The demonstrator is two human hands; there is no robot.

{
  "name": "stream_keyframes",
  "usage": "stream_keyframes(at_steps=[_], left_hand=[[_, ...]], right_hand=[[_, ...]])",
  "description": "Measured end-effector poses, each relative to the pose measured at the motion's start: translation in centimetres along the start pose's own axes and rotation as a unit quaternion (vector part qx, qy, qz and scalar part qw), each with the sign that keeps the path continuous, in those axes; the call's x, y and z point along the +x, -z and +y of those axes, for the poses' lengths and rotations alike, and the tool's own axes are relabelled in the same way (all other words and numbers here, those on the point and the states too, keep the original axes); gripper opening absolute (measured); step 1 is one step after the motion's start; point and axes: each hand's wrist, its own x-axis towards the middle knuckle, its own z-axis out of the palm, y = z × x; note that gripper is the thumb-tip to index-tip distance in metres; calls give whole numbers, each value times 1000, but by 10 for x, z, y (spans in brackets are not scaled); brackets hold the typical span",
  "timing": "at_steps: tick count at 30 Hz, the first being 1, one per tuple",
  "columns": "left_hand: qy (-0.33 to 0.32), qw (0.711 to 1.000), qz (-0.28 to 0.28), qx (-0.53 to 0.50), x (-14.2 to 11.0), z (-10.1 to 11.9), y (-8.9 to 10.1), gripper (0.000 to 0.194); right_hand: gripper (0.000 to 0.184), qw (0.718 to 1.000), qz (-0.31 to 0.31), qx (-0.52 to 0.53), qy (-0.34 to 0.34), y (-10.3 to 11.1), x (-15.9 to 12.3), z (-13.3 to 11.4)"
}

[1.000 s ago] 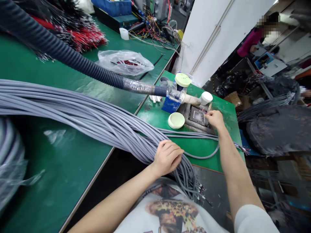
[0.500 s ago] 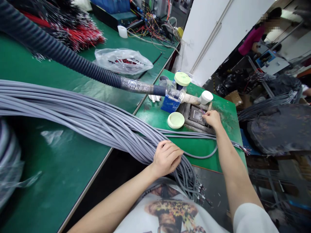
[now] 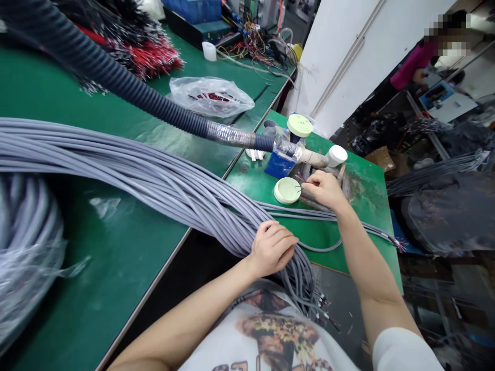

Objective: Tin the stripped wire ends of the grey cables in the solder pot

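Since half a second ago, the right hand (image 3: 323, 189) has moved from the dark block (image 3: 311, 202) to the pale dish (image 3: 287, 190), while the left hand (image 3: 274, 248) has stayed on the cable bundle (image 3: 154, 183).

Going from left to right, with the dish as reference: far to the left of it, a coil of thick grey cable (image 3: 29, 221), partly covered by clear plastic, is on the large green worktop (image 3: 127, 232). Beyond the cable bundle, also far left of the dish, is a pile of red and black wires (image 3: 157, 56). A dark ribbed hose (image 3: 154, 105) comes from the upper left and ends just behind the dish. Left of the dish and farther back lies a clear bag (image 3: 212, 97) with something red and black inside.

Cable bundle runs from the left edge and passes in front of the dish; there the left hand lies over it, its fingers together and curled around the cables.

Just behind the dish stands a blue box (image 3: 280, 164). Directly right of the dish, the right hand pinches some thin wires (image 3: 301, 179) between thumb and fingers. Dark wire ends reach over the dish rim; whether they touch it, I cannot tell. Farther right and behind the dish is a white tub (image 3: 336, 155).
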Motion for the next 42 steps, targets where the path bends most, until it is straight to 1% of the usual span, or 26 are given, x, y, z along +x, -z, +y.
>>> stream_keyframes(at_steps=[4,11,14,17,19,21,23,25,28,31,35,42], left_hand=[[-3,1000,3,2,1,0,0,22],[-6,1000,7,1,0,0,0,22],[-6,1000,10,1,0,0,0,22],[-4,1000,20,2,0,0,-1,20],[-3,1000,27,2,1,1,-1,19],[-3,1000,29,2,1,1,-1,18],[-4,1000,28,1,1,1,-1,19],[-6,1000,25,-1,1,0,0,19],[-7,1000,25,-2,1,0,0,20],[-9,1000,26,-3,1,0,0,21],[-10,1000,26,-3,1,0,0,21],[-9,1000,27,-3,0,0,-1,21]], right_hand=[[19,998,-32,-52,-3,-17,9,-14],[21,992,-46,-119,-4,-35,15,-14],[21,990,-51,-130,-11,-36,16,-15],[20,992,-39,-123,-9,-25,14,-12],[21,994,-10,-108,-6,-11,12,-4],[23,994,21,-105,-17,3,8,11],[24,990,38,-126,-53,13,5,31],[25,982,44,-155,-101,18,2,52],[25,970,48,-180,-153,15,2,77],[24,965,46,-186,-178,8,4,92],[24,961,38,-189,-198,1,8,100],[24,959,28,-189,-210,-4,10,106]])
